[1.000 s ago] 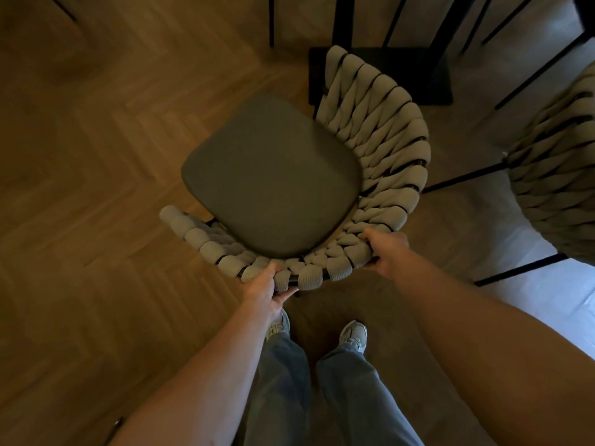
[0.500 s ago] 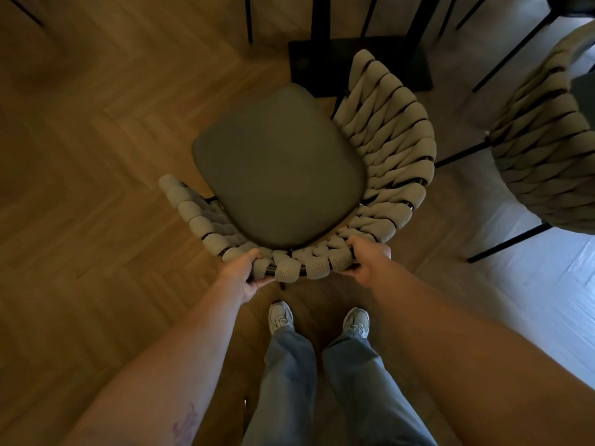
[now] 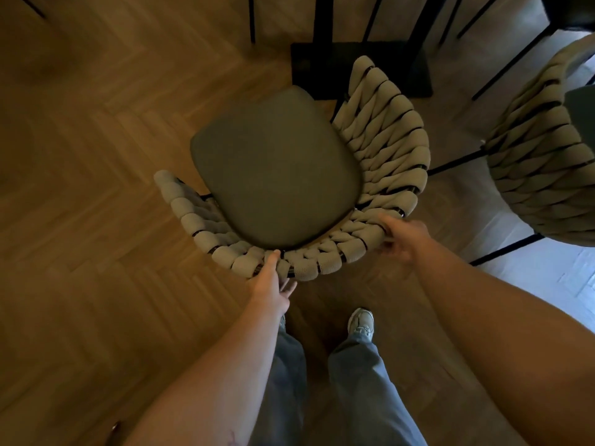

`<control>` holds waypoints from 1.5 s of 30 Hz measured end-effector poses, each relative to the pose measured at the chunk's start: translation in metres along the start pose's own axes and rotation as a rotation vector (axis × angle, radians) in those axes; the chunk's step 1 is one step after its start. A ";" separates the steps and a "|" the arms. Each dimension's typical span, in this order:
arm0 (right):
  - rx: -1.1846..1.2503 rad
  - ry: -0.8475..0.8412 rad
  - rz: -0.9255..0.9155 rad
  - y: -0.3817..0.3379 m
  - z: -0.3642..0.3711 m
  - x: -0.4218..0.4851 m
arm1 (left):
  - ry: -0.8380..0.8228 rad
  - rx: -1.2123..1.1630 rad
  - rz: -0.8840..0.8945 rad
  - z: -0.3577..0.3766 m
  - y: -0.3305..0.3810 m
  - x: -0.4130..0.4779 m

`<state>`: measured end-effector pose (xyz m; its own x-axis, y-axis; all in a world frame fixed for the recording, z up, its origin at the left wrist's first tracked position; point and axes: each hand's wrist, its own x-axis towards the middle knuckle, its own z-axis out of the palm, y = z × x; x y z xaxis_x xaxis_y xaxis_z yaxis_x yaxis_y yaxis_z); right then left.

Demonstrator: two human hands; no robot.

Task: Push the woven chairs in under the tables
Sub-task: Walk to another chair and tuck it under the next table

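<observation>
A woven chair (image 3: 383, 133) with a grey seat cushion (image 3: 277, 169) stands on the wood floor right in front of me, its curved rope backrest toward me. My left hand (image 3: 273, 283) holds the near rim of the backrest, thumb on top and fingers beneath. My right hand (image 3: 401, 239), blurred, grips the rim further right. Beyond the seat stands the table's black pedestal base (image 3: 322, 69); the tabletop itself is out of view.
A second woven chair (image 3: 541, 162) stands at the right on thin black legs (image 3: 457, 164). More black legs (image 3: 251, 17) cross the top of the view. My feet (image 3: 362, 321) are just behind the chair. Herringbone floor (image 3: 80, 188) stretches left.
Both hands have shifted to the right along the backrest rim. The chair sits a little closer to the black pedestal base than a second ago.
</observation>
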<state>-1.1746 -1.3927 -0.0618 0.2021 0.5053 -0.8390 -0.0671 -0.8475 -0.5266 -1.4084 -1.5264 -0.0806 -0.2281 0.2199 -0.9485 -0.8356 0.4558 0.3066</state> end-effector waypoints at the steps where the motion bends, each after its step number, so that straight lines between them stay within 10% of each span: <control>1: -0.003 0.004 -0.015 -0.008 -0.002 0.005 | -0.005 -0.007 -0.001 0.005 -0.006 -0.001; 45: 0.137 0.212 0.108 0.050 0.024 -0.004 | 0.017 0.335 0.223 -0.010 0.075 0.021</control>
<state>-1.2025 -1.4328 -0.0879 0.3853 0.3555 -0.8516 -0.2284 -0.8573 -0.4613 -1.4814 -1.4964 -0.0784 -0.3957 0.3322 -0.8562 -0.5565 0.6549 0.5113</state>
